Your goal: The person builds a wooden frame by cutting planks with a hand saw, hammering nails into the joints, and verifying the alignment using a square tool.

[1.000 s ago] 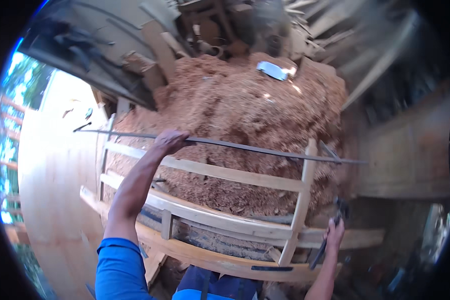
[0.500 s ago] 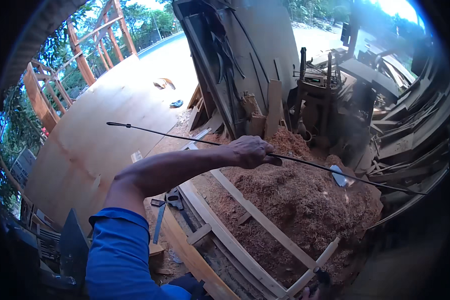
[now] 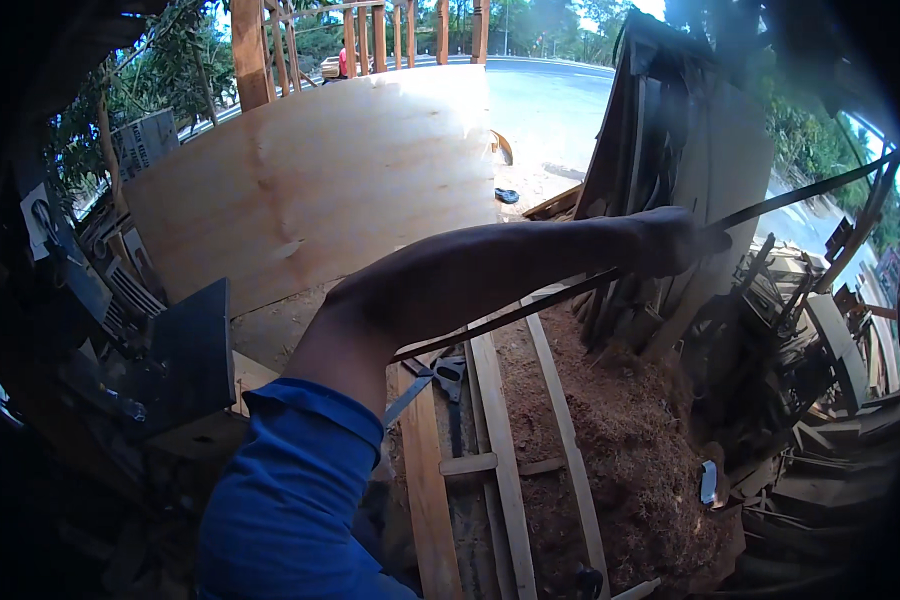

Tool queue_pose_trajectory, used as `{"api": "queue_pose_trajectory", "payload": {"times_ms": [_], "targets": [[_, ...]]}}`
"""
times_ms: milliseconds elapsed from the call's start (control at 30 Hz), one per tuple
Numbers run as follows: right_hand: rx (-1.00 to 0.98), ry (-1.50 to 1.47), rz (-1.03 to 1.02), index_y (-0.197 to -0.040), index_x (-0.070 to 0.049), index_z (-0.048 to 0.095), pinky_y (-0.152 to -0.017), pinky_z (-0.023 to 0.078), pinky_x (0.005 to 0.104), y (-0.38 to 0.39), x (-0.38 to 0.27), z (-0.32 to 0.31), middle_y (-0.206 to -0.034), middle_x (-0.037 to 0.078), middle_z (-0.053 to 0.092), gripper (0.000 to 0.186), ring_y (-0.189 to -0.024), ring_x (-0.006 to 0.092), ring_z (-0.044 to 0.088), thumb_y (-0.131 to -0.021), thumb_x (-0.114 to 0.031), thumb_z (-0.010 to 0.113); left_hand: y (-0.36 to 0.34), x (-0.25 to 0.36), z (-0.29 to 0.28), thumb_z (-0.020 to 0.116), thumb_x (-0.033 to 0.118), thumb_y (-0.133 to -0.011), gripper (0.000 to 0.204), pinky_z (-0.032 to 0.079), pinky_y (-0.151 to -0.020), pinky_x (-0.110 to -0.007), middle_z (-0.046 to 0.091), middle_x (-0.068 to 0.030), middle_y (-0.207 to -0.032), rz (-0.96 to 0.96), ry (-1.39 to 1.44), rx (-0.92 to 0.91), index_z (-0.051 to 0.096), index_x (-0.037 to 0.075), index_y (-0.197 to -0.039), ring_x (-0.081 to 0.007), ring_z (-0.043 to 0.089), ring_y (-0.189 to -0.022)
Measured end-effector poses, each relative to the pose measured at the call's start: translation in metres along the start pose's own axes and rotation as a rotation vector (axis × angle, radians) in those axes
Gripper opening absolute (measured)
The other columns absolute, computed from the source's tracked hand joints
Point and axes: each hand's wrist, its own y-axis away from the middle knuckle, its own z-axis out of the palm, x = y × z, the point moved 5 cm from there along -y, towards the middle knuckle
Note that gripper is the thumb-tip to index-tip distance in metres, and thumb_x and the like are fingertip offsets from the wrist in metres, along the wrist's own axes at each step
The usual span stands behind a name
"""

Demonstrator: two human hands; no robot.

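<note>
My left arm, in a blue sleeve, reaches up and to the right across the view. At its end my left hand [image 3: 675, 240] is closed round a long thin dark rod [image 3: 530, 312]. The rod slants from below my forearm up to the far right; the hand is dim and somewhat blurred. Below the forearm lie pale wooden strips [image 3: 505, 450] joined by short crosspieces, beside a square with a metal blade [image 3: 407, 400] and a grey handsaw-like tool [image 3: 450, 378]. A small dark object [image 3: 589, 582] shows at the lower edge. My right hand is out of sight.
A large plywood sheet [image 3: 360, 170] stands at the far left. Tall boards [image 3: 720, 150] lean at the right, above a heap of wood shavings [image 3: 630, 450] with a white object [image 3: 708, 483]. Scrap wood [image 3: 820, 480] is stacked far right; a dark panel [image 3: 185, 350] is at left.
The view has swung to the right. My left hand has moved up and right with the rod, which now tilts upward to the right. My right hand, partly seen at the lower edge before, has left view.
</note>
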Motion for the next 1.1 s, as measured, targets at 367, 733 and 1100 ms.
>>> {"api": "queue_pose_trajectory", "payload": {"times_ms": [367, 733, 1100], "targets": [[0.002, -0.228, 0.086, -0.119, -0.002, 0.054, -0.065, 0.053, 0.0314, 0.042, -0.195, 0.205, -0.089, 0.012, 0.065, 0.026, -0.071, 0.0206, 0.064, -0.094, -0.011, 0.059, 0.06, -0.177, -0.166, 0.047, 0.051, -0.102, 0.052, 0.036, -0.045, -0.034, 0.044, 0.0001, -0.056, -0.336, 0.659, 0.45, 0.053, 0.01, -0.07, -0.012, 0.041, -0.045], [-0.145, -0.234, -0.292, -0.097, -0.005, 0.049, -0.101, 0.041, 0.0383, -0.025, -0.33, 0.35, -0.124, 0.017, 0.06, 0.023, -0.111, 0.0222, 0.055, -0.075, 0.002, 0.054, 0.202, -0.342, -0.15, 0.047, 0.05, -0.101, 0.04, 0.025, -0.033, -0.027, 0.035, 0.0032, -0.058, -0.583, 1.082, 0.771, 0.037, 0.016, -0.083, -0.0083, 0.032, -0.038], [-0.225, 0.414, -0.278, -0.106, -0.002, 0.049, -0.08, 0.049, 0.0508, -0.107, -0.281, 0.422, -0.093, 0.027, 0.062, 0.036, -0.09, 0.0449, 0.061, -0.084, -0.027, 0.061, 0.343, -0.286, 0.067, 0.033, 0.04, -0.107, 0.045, 0.059, -0.071, -0.046, 0.067, -0.0172, -0.091, -0.777, 1.451, 0.463, 0.053, 0.002, -0.092, -0.0275, 0.069, -0.072]]}}
